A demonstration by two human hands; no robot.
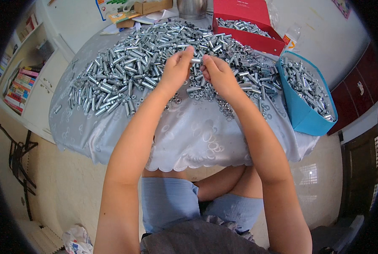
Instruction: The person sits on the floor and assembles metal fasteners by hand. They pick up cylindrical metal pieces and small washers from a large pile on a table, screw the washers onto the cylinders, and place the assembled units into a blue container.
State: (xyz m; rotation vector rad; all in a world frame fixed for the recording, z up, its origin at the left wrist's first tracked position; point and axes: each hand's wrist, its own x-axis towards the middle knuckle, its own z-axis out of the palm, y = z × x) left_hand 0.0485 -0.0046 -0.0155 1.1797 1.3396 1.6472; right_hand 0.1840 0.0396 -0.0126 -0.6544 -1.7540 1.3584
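Between my two hands is a short silvery metal sleeve (195, 61), like those in the heap. My left hand (177, 70) pinches its left end between thumb and fingers. At its right end my right hand (219, 73) is closed, its fingertips curled round a small part I cannot make out. Under and behind both hands spreads a large heap of metal sleeves and bolts (129, 63). Loose nuts and washers (227, 109) lie along its near edge, below my right hand.
A patterned silver-grey cloth (189, 139) covers the table. A blue fabric bin (307, 122) full of bolts stands at the right edge. Farther back are a red box (256, 40) holding metal pieces, a metal pot (192, 9), a plastic bottle (291, 36) and a cardboard box (155, 6).
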